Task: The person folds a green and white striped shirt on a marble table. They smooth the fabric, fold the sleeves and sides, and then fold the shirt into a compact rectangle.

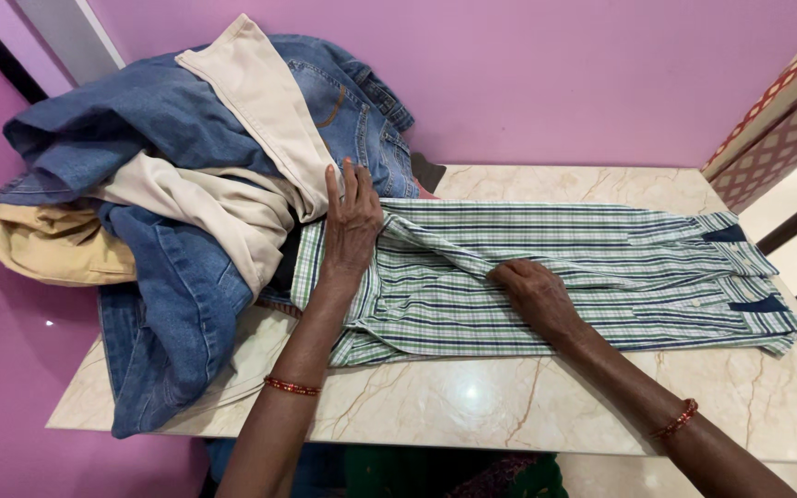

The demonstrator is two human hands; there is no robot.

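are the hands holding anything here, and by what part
Nothing is gripped. The left hand lies flat on the striped shirt at its end beside the clothes pile; the right hand presses flat on the shirt's middle.

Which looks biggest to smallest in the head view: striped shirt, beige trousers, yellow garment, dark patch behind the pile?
1. Striped shirt, spread flat under both hands.
2. Beige trousers, partly buried in denim, so true extent is unsure.
3. Yellow garment, mostly hidden under the pile.
4. Dark patch, only a corner shows.
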